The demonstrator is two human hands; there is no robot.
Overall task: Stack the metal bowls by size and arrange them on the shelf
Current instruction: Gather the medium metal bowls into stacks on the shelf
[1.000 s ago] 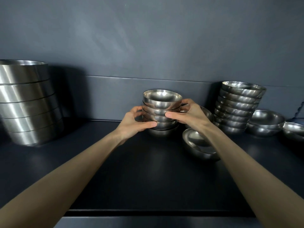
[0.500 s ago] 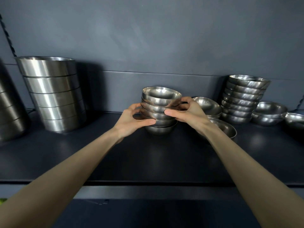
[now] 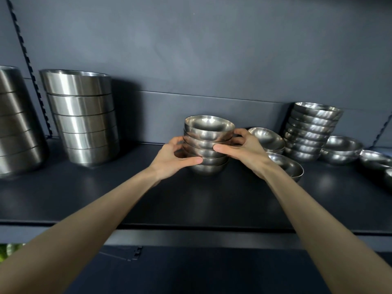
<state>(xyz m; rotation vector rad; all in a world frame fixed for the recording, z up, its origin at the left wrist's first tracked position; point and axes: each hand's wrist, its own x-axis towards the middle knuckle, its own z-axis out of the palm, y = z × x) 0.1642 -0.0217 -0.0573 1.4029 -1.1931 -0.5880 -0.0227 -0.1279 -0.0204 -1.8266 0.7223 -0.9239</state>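
The small stack of metal bowls [image 3: 206, 145] stood near the middle of the dark shelf [image 3: 106, 200], its bottom bowl resting on the shelf surface. The left hand [image 3: 172, 159] was wrapped around the stack's left side, thumb laid across the front of the lower bowls and fingers curled behind. The right hand [image 3: 244, 148] clasped the right side, thumb pressed to the front about halfway up and fingers bent around the back near the top bowl's rim. Both hands were closed on the stack.

Just right of the right hand a shallow bowl [image 3: 268, 137] sat nested on others, with a wider bowl [image 3: 290, 167] in front of it partly hidden by the wrist. Further right rose a taller stack of bowls [image 3: 310, 130], then a low pair of wide bowls [image 3: 341, 149] and more bowls at the edge [image 3: 376, 159]. To the left, well apart, stood a tall stack of deep steel containers [image 3: 82, 117], and another such stack [image 3: 17, 124] beyond it.
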